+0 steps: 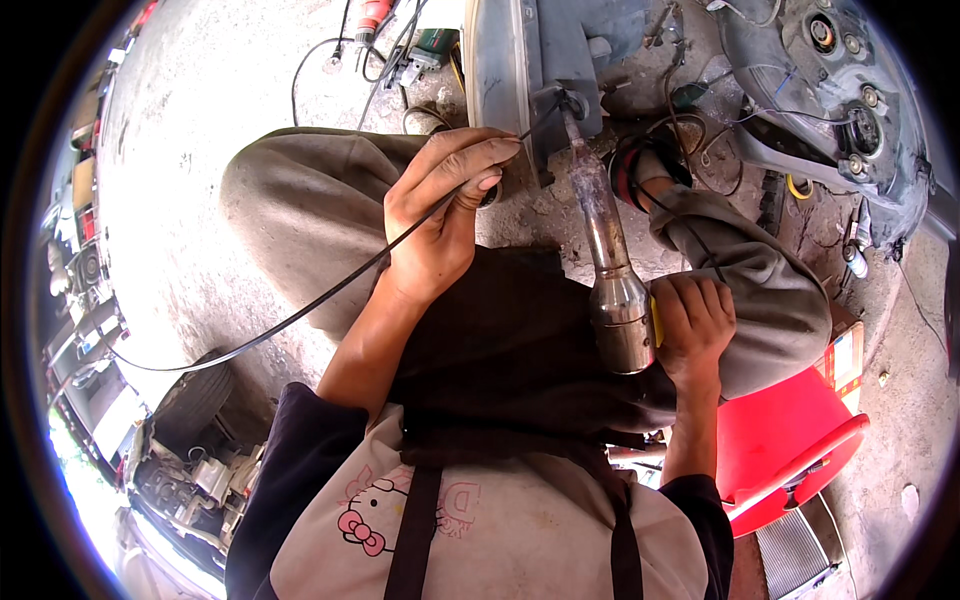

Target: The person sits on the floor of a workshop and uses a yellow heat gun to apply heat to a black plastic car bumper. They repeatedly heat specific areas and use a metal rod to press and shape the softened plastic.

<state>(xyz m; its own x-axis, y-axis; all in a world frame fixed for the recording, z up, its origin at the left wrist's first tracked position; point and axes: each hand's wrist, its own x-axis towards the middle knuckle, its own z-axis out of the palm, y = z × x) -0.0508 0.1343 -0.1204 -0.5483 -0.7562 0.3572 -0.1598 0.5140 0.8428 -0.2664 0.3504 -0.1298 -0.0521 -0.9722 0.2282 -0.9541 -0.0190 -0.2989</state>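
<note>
My left hand (440, 205) pinches a thin black rod (290, 322), likely plastic, between thumb and fingers. The rod's far end meets the edge of a grey panel (500, 70) that looks like a car bumper part; its other end curves away to the lower left. My right hand (692, 325) is closed around the grip of a hot air gun (610, 250) with a long metal barrel; a yellow strip of the grip shows beside my fingers. The gun's narrow nozzle points away from me, close to the rod's end at the panel. Exact contact there is too small to tell.
A large grey car part (830, 90) lies at the far right. A green power tool (430, 50) and cables sit at the far left of the panel. Beside me on the right is a red plastic seat (785, 440). Car parts and a tire (190, 405) stand at left.
</note>
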